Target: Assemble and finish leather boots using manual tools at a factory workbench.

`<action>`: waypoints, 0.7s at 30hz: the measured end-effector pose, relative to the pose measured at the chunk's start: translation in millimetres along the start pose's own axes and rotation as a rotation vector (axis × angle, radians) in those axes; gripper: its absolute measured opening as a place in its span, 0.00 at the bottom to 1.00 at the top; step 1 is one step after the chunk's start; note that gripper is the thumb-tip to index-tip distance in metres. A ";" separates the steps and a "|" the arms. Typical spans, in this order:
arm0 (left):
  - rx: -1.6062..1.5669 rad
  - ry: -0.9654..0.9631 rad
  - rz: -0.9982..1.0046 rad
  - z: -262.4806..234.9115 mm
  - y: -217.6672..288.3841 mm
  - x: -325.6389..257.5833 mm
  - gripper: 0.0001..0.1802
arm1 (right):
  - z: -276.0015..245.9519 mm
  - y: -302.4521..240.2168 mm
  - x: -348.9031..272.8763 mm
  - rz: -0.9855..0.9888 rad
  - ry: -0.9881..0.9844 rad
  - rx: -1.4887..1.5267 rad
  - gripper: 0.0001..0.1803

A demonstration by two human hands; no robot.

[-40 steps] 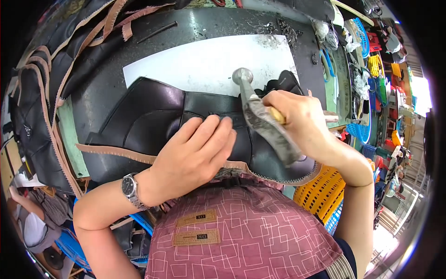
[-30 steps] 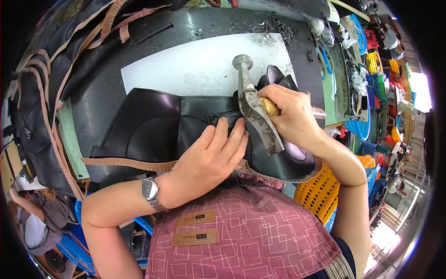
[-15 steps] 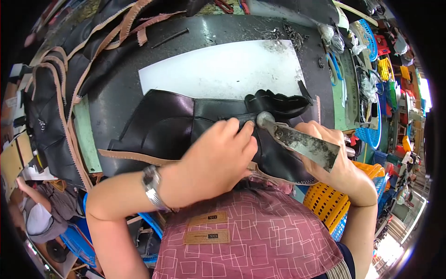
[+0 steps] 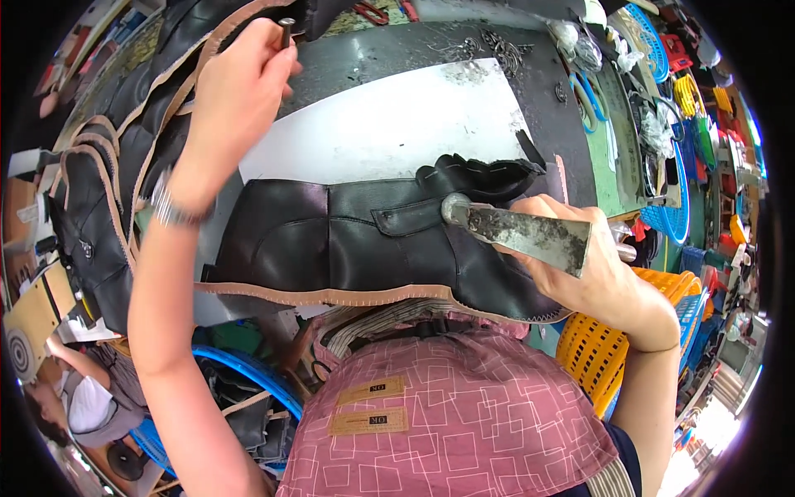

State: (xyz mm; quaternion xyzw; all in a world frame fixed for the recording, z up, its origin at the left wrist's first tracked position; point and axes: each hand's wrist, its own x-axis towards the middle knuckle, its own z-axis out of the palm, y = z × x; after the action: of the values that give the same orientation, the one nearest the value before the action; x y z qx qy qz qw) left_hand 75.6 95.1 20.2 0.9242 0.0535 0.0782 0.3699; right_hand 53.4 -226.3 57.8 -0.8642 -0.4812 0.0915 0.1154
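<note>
Head view, left to right: a stack of black leather pieces point(image 4: 99, 207) with tan edging lay piled at the far left of the bench point(image 4: 431, 50), within easy reach. The left hand point(image 4: 236, 91) was raised over them, its grip pinched shut on a small dark metal piece point(image 4: 286, 31) held upright. At the centre the black leather panel point(image 4: 356, 240) lay flat on a white slab point(image 4: 389, 132), giving it a firm backing. The right hand point(image 4: 580, 273) was closed around a hammer point(image 4: 517, 232), whose round face rested on the panel's folded seam
</note>
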 end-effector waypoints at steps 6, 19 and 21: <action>-0.936 -0.406 -0.378 48.1 53.2 -94.3 0.07 | -4.9 5.1 3.5 -0.062 0.013 0.033 0.13; -0.623 -0.107 -0.257 76.9 47.8 -108.1 0.05 | 4.5 10.1 3.6 -0.059 0.059 0.075 0.13; -0.568 -0.127 -0.229 77.2 48.8 -109.3 0.05 | 3.1 10.7 2.0 -0.092 0.075 0.025 0.13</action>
State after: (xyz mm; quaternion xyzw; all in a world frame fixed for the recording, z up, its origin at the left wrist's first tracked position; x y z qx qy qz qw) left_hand -15.5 -9.3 -12.6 0.7750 0.1102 -0.0099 0.6222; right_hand 62.3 -229.7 51.7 -0.8425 -0.5144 0.0596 0.1483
